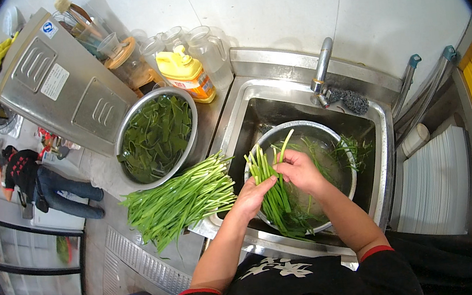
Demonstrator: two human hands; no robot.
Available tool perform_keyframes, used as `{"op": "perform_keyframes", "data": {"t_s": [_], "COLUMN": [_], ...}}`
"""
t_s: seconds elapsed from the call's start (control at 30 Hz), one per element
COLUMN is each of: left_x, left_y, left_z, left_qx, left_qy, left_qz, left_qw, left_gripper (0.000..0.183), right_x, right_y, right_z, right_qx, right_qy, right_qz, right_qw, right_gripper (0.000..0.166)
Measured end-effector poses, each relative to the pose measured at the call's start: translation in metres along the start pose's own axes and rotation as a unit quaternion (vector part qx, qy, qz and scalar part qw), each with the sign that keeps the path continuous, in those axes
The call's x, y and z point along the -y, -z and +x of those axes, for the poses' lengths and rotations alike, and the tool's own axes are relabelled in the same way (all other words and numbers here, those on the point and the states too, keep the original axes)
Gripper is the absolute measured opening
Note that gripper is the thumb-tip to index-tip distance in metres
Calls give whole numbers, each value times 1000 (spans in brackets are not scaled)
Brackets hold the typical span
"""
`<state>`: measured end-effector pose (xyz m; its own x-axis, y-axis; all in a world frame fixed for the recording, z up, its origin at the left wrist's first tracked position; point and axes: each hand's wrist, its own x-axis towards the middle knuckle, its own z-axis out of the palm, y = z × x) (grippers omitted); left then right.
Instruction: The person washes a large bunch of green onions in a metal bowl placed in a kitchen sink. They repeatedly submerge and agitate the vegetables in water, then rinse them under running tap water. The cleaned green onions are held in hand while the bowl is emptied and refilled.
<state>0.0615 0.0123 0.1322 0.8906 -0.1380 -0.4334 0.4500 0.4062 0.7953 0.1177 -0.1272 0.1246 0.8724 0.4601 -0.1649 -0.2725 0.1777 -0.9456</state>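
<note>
My left hand (251, 196) grips a bunch of garlic chives (274, 200), pale stem ends up and green leaves hanging down. Against the upper part of that bunch, my right hand (297, 171) pinches a single chive stalk (285, 145). Both hands are over a metal basin (352, 190) of cloudy water, which stands in the stainless steel sink (384, 147). Loose green bits (353, 150) float in the water and cling to the basin's right rim. To the left of the sink lies a large pile of garlic chives (181, 203) with its stem ends toward the basin.
A metal bowl of cut kelp (155, 139) stands beyond the pile. Behind it are a yellow detergent jug (185, 74) and clear pitchers (208, 51). A faucet (321, 68) with a steel scourer (349, 100) is at the sink's back. Another person (41, 180) stands far left.
</note>
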Motion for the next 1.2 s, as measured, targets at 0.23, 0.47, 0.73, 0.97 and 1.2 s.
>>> {"op": "perform_keyframes", "data": {"t_s": [0.23, 0.47, 0.73, 0.97, 1.2], "left_x": [11, 25, 19, 15, 9], "left_y": [4, 10, -3, 15, 11], "left_z": [6, 14, 10, 11, 10], "left_qx": [0, -79, -73, -58, 69], "left_qy": [8, -75, -79, -28, 9], "left_qz": [35, 52, 99, 83, 78], "left_qw": [999, 993, 989, 994, 995], "left_gripper": [17, 15, 16, 16, 29], "right_x": [34, 48, 9, 65, 34], "right_y": [10, 21, 16, 74, 74], "right_z": [0, -14, -15, -36, -14], "right_qx": [-117, -96, 30, 62, 7], "right_qy": [-4, 147, -2, 73, 60], "right_qz": [180, -203, -140, 440, 306], "right_qw": [977, 963, 990, 893, 950], "right_gripper": [2, 10, 15, 10, 23]}}
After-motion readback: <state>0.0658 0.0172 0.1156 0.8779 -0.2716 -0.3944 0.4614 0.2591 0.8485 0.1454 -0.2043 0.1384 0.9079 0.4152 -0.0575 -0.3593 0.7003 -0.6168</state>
